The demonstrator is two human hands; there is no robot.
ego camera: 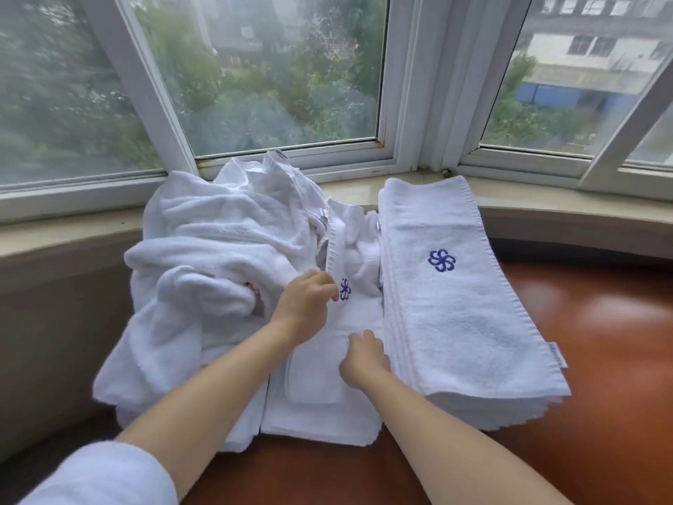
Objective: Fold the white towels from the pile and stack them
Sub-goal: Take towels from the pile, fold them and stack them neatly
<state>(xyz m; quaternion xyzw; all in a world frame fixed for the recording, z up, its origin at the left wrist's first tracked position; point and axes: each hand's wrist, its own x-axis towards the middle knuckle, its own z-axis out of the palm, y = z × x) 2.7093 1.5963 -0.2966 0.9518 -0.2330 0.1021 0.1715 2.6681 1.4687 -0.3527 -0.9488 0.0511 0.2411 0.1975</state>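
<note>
The left hand's (304,304) fingers (329,291) are curled and pinch the cloth of a towel (320,362) just beside its blue flower mark (345,289). The right hand (364,359) lies lower on the same towel, its fingers curled down into the cloth near the towel's right edge; whether they grip it or only press it I cannot tell. This towel lies flat in the middle, partly folded, with its far end rising into the pile (218,242). The pile is a loose heap of white towels to the left, reaching back to the sill (546,198). To the right, touching the middle towel, stands the stack (466,322) of folded towels, edges in line, its top one showing a blue flower mark. All rest on a brown counter (601,340) under a window (276,74). A white sleeve (102,475) covers the left upper arm.
</note>
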